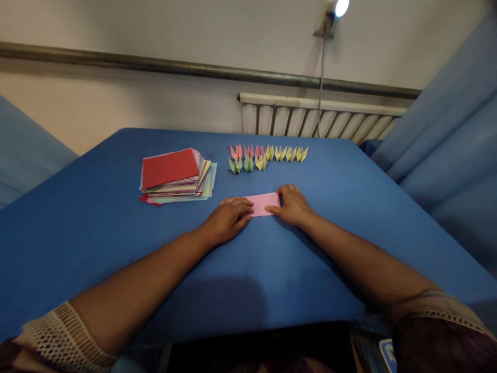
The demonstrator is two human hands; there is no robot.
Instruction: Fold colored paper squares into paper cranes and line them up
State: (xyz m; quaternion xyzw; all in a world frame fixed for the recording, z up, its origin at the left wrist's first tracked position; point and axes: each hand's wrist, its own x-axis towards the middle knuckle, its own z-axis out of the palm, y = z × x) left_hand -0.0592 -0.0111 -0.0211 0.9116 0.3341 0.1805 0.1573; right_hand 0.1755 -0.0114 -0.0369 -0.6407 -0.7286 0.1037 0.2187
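Note:
A pink sheet of paper [261,204], folded into a narrow rectangle, lies flat on the blue table in front of me. My left hand [232,216] holds down its left end, fingers close together over the paper and the thumb by the near edge. At the right end, my right hand [292,205] grips the paper, its thumb on top near the front and its fingers curled at the far corner. The paper's left end is hidden under my left fingers.
Left of my hands is a thick stack of coloured paper [171,173] with a red sheet on top. Several folded paper cranes [248,163] in green, yellow, pink and orange stand in two rows beyond my hands. The blue table [341,191] reaches toward a wall with a radiator [295,102].

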